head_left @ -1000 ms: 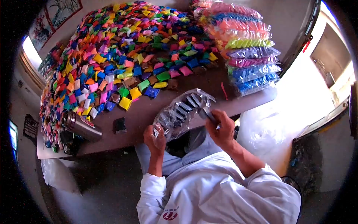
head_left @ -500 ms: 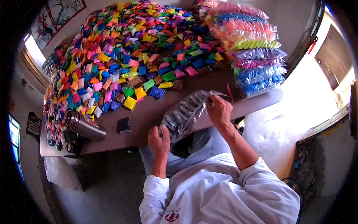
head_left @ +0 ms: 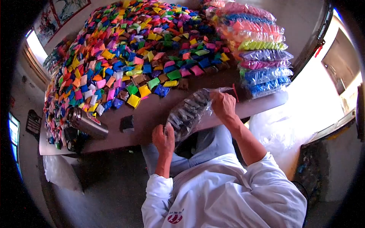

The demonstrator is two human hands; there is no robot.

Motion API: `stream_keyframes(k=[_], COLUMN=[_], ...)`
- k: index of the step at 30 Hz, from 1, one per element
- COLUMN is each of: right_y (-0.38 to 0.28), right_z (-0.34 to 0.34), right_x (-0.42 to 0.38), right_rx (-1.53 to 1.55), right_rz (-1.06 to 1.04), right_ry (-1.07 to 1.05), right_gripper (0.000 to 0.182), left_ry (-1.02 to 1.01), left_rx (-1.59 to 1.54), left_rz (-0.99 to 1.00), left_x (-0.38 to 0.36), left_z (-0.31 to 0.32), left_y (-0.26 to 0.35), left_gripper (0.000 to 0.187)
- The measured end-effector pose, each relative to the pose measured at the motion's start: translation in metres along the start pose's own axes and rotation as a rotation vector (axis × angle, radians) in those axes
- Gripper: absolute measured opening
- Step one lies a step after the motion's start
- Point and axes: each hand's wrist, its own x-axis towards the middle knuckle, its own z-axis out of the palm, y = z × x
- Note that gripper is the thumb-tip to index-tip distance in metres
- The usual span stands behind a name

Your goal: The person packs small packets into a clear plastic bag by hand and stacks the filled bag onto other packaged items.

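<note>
A clear plastic bag (head_left: 188,114) with dark packets in a row inside stretches between my hands at the table's front edge. My left hand (head_left: 164,138) grips its lower left end, fingers closed. At the upper right end, my right hand (head_left: 223,106) pinches the bag's gathered mouth, and a flap of loose film sticks out beyond the fingers. Just past that hand lies a thin red strip (head_left: 235,93). One small black packet (head_left: 127,124) rests on the table, left of the bag.
Many small colourful packets (head_left: 133,68) cover the table (head_left: 148,116). Filled clear bags (head_left: 266,70) are stacked at the right. A steel flask (head_left: 87,122) lies at the front left beside a dark object (head_left: 72,138). White plastic sacks (head_left: 272,129) stand beyond the table's right side.
The bag has turned slightly, so its dark contents show more plainly. My right hand has shifted a little, and its film flap now reaches the red strip. The camera view has moved slightly.
</note>
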Motion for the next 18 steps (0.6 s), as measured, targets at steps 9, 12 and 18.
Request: stream_keyframes(k=[9, 12, 18], right_y=[0.003, 0.006, 0.009], right_z=[-0.017, -0.016, -0.012], right_x=[0.000, -0.010, -0.009], right_rx=[0.245, 0.266, 0.305], right_rz=[-0.056, 0.042, -0.055], right_ry=[0.143, 0.140, 0.145], right_gripper=[0.015, 0.020, 0.027], left_ry=[0.040, 0.067, 0.045], left_rx=[0.006, 0.022, 0.005], left_rz=[0.036, 0.054, 0.068], left_x=[-0.002, -0.003, -0.001], left_z=[0.004, 0.007, -0.001], left_y=[-0.006, -0.007, 0.000], left_gripper=[0.038, 0.038, 0.040])
